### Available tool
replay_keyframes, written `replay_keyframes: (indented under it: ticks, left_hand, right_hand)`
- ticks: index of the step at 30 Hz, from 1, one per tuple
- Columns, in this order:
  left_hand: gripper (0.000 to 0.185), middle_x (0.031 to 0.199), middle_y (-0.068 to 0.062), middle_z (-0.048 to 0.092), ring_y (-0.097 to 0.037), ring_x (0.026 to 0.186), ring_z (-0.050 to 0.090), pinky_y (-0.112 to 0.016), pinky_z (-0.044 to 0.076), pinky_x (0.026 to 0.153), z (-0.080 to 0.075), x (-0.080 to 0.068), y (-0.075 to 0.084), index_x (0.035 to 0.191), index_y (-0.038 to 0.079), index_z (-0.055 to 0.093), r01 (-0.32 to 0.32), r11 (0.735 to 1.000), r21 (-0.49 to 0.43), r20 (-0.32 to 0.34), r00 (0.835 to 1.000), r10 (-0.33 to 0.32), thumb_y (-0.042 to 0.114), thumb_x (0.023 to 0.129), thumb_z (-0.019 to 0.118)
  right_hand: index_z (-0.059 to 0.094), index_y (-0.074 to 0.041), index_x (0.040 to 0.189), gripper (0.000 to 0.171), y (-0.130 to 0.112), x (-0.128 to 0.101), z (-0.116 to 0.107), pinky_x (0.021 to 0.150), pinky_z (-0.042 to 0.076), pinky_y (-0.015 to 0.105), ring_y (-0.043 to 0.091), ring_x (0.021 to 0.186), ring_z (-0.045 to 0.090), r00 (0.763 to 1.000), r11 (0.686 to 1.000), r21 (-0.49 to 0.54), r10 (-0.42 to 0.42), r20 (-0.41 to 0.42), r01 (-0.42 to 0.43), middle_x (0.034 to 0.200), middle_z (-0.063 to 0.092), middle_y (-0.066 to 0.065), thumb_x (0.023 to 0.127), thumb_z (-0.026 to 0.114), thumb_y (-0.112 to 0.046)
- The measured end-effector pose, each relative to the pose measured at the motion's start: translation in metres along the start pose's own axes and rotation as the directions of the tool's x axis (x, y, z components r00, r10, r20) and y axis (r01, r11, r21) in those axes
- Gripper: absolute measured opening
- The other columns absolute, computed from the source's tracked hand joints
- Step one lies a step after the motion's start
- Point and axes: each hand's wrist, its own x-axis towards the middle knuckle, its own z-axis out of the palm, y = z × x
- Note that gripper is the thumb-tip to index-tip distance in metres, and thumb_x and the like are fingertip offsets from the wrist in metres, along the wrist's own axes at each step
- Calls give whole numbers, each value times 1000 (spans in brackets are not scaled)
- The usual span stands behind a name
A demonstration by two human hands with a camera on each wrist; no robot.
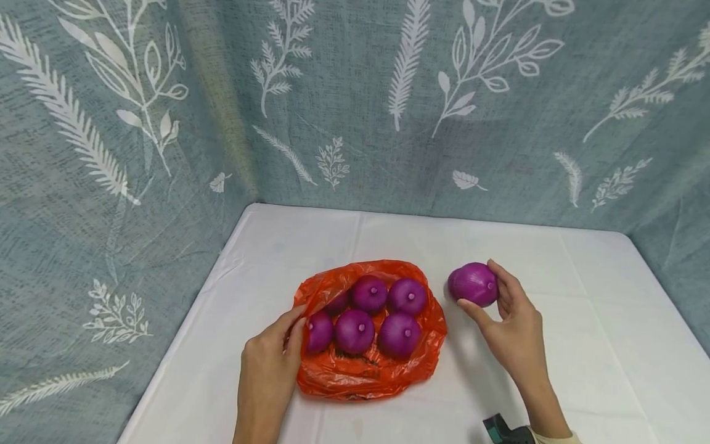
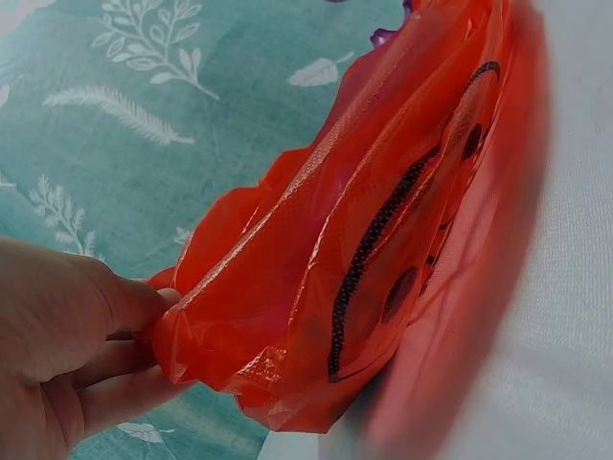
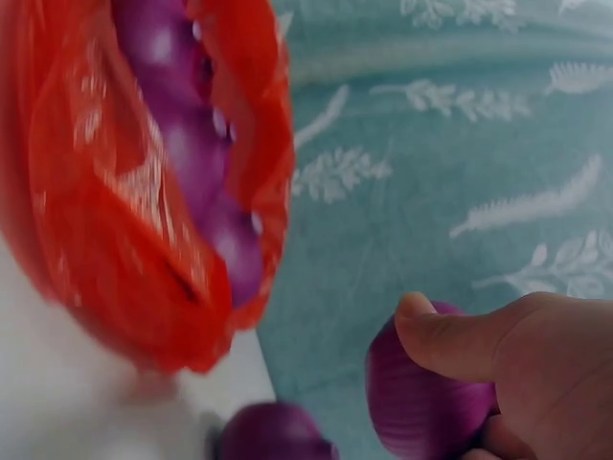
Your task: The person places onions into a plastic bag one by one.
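Observation:
An orange-red plastic bag (image 1: 366, 364) lies open on the white table (image 1: 582, 320), with several purple onions (image 1: 355, 330) inside it. My left hand (image 1: 296, 322) pinches the bag's left rim; in the left wrist view the fingers (image 2: 124, 307) grip the crumpled edge of the bag (image 2: 383, 220). Just right of the bag, my right hand (image 1: 478, 288) holds a single purple onion (image 1: 468, 277) at the table surface, thumb below and fingers behind it. In the right wrist view the thumb (image 3: 450, 340) presses on that onion (image 3: 421, 407), beside the bag (image 3: 124, 211).
A teal curtain (image 1: 355, 105) with white leaf prints hangs close behind and along both sides of the table. The table's left edge (image 1: 183, 327) runs near my left hand. A dark teal wrist device (image 1: 501, 430) shows at the bottom.

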Motion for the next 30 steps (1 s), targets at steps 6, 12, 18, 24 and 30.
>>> replay_keyframes:
  ticks: [6, 12, 18, 24, 30]
  left_hand:
    - [26, 112, -16, 79, -32, 97, 79, -49, 64, 80, 0, 0, 0, 121, 8, 80, -4, 1000, 3, -2, 1000, 4, 6, 95, 79]
    - [26, 111, -16, 79, -32, 97, 79, -49, 65, 80, 1, 0, 0, 121, 8, 80, -9, 1000, 3, -6, 1000, 9, 6, 95, 79]
    - [26, 109, -16, 80, -30, 93, 79, -48, 65, 76, 1, 0, 0, 119, 7, 80, -24, 1000, -1, -21, 999, 24, 4, 94, 80]
    - [26, 110, -16, 80, -31, 95, 79, -49, 65, 78, 0, 0, 1, 120, 7, 80, -17, 1000, -3, -18, 1000, 16, 4, 94, 80]
    - [26, 111, -16, 79, -33, 96, 79, -50, 64, 80, 0, -2, 2, 120, 8, 80, -4, 1000, 4, -14, 1000, 4, 5, 94, 80]
  right_hand:
    - [50, -27, 158, 88, -13, -5, 7, 107, 48, 45, 24, 142, 55, 998, 998, 50, -32, 50, 29, 155, 57, 3, 82, 94, -19]
    - [49, -36, 157, 85, -28, -10, 16, 108, 49, 47, 22, 142, 56, 993, 995, 96, -45, 107, 34, 155, 57, -2, 84, 92, -27]
    - [52, -35, 155, 83, -42, -21, 31, 109, 47, 38, 13, 144, 52, 978, 982, 173, -104, 180, 72, 158, 52, -12, 83, 93, -31]
    - [56, -40, 149, 79, -56, -32, 48, 110, 48, 32, 8, 142, 54, 960, 959, 279, -111, 258, 36, 153, 57, -13, 81, 95, -31]
    - [55, -42, 149, 80, -66, -41, 58, 109, 50, 37, 8, 142, 53, 944, 950, 311, -125, 305, 25, 155, 55, -12, 81, 95, -29]
